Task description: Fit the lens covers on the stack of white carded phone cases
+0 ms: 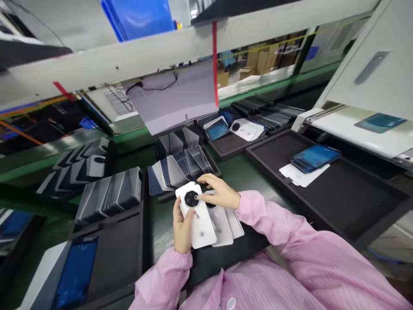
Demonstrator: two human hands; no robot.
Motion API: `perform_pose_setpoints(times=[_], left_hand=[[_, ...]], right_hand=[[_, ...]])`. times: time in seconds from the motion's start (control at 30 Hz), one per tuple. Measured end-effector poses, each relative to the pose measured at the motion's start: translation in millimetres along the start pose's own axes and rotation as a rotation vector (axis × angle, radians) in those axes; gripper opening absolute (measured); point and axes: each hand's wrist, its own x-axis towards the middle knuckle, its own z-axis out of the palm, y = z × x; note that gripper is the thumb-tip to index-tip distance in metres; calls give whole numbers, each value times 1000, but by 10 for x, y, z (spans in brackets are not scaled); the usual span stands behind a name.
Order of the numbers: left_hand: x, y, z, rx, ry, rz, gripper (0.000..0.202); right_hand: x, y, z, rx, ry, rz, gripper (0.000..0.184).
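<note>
My left hand [183, 224] grips a white phone back panel [203, 228] by its left edge, thumb lying on the face. Near the panel's top is a round black camera patch [191, 199]; small dark marks are printed below. My right hand [222, 191] reaches over from the right, its fingers apart. One of its fingertips touches the right side of the camera patch, while another finger stretches past the panel's top corner. More white panels [223, 230] lie overlapped just right of the held one, partly hidden under it and my right forearm.
Black trays with rows of upright panels [111, 193] stand left and ahead [180, 168]. At right, a black tray [348, 189] bears a stack of blue-filmed panels [314, 157]. A white machine [371, 64] with a belt rises behind it. A white beam [129, 60] crosses overhead.
</note>
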Motion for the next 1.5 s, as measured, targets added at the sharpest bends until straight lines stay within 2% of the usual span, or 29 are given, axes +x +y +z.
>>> perform_pose_setpoints(times=[0.07, 0.17, 0.27, 0.5, 0.73, 0.83, 0.93, 1.0, 1.07, 1.2, 1.5], left_hand=[[-24, -40, 3, 21, -16, 33, 73], [-55, -95, 5, 101, -11, 102, 66], [-77, -139, 0, 192, 5, 156, 61], [-90, -201, -41, 437, -5, 319, 52], [-102, -244, -80, 498, -21, 349, 52], [-112, -216, -75, 456, -24, 333, 52], [-106, -157, -60, 324, -35, 230, 54], [-92, -115, -53, 228, -41, 126, 55], [-75, -82, -52, 171, -37, 62, 56], [-46, -54, -60, 160, -13, 82, 55], [-33, -50, -85, 168, -16, 106, 57]], right_hand=[[-172, -129, 121, 33, -3, 8, 44], [-287, -190, 253, 92, 47, 141, 24], [-303, -159, 326, 170, 133, 251, 15], [-320, -55, 316, 299, 173, 326, 11], [-360, -29, 285, 296, 151, 332, 10], [-375, -59, 266, 110, 160, 179, 10], [-400, -100, 262, -155, 216, -134, 8], [-420, -112, 274, -231, 172, -338, 8], [-437, -108, 293, -228, 83, -472, 12], [-460, -73, 330, -99, 15, -562, 15], [-474, -59, 352, -15, -7, -572, 29]])
